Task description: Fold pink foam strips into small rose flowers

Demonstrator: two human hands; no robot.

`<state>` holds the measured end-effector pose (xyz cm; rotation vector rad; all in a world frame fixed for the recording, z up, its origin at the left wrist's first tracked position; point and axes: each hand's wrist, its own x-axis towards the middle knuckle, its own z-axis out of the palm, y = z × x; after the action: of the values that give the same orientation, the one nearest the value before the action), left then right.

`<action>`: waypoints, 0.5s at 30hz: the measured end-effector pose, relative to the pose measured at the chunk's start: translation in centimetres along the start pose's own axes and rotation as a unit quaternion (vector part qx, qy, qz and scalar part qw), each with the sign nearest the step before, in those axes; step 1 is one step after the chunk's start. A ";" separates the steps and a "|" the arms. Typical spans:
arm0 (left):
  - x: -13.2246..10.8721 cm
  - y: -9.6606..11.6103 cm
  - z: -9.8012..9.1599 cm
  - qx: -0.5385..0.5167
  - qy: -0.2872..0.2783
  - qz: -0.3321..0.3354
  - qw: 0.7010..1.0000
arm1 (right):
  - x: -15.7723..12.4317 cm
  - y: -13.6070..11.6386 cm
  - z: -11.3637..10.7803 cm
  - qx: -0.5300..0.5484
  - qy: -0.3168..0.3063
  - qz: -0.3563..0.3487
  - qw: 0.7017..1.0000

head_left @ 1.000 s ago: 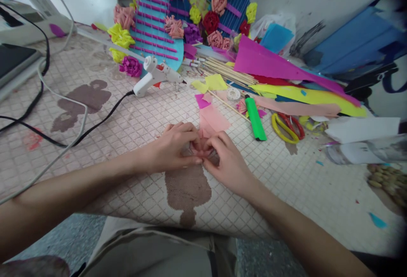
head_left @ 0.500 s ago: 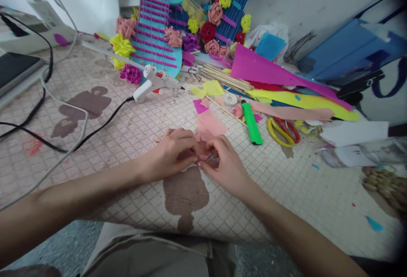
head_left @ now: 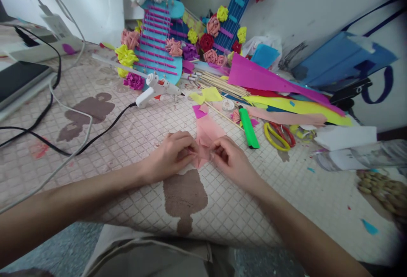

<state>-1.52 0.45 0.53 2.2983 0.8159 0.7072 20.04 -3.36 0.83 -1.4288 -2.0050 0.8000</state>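
Note:
A small piece of thin pink paper point(head_left: 204, 154) is stretched between my two hands, low over the patterned table cover. My left hand point(head_left: 179, 152) pinches its left edge with thumb and fingers. Its right edge is pinched in my right hand point(head_left: 227, 156). Just beyond the fingers lie more pink paper pieces point(head_left: 210, 128) and a small magenta square point(head_left: 199, 111). A green cutter-like tool point(head_left: 249, 127) lies to the right of my right hand, beside scissors with yellow and red handles point(head_left: 277, 137).
A white glue gun point(head_left: 155, 90) with a black cord rests at the back left. Behind it stand blue instrument-shaped crafts point(head_left: 157, 39) with paper flowers. Wooden sticks point(head_left: 222, 82) and coloured paper strips point(head_left: 273, 84) lie at the back. A phone-like black device point(head_left: 22, 82) is far left.
My hands have moved slightly apart, and the pink paper between them now shows spread flatter. Before, the fingertips were close together over it. The whole view has shifted a little.

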 end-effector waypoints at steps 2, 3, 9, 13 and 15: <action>0.5 -0.1 -0.2 0.020 0.040 -0.027 0.999 | 0.6 0.1 -0.4 -0.003 -0.011 0.004 1.000; 0.9 -0.2 -0.3 0.040 0.046 -0.041 0.997 | 0.9 0.1 -0.6 -0.013 -0.017 0.006 1.000; 3.1 -0.3 -0.6 0.174 -0.050 -0.093 0.979 | 2.4 -0.2 -0.3 -0.061 0.004 0.008 0.998; 3.6 -0.4 -0.7 0.087 -0.057 -0.087 0.991 | 1.9 -0.2 0.2 -0.021 0.044 0.013 0.999; 3.6 -0.5 -1.0 0.012 -0.058 -0.099 0.993 | 1.6 0.0 0.3 0.041 0.039 0.020 0.998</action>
<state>0.10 3.57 1.88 2.2178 0.9865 0.4741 19.35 -1.91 0.76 -1.4347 -1.8694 0.8206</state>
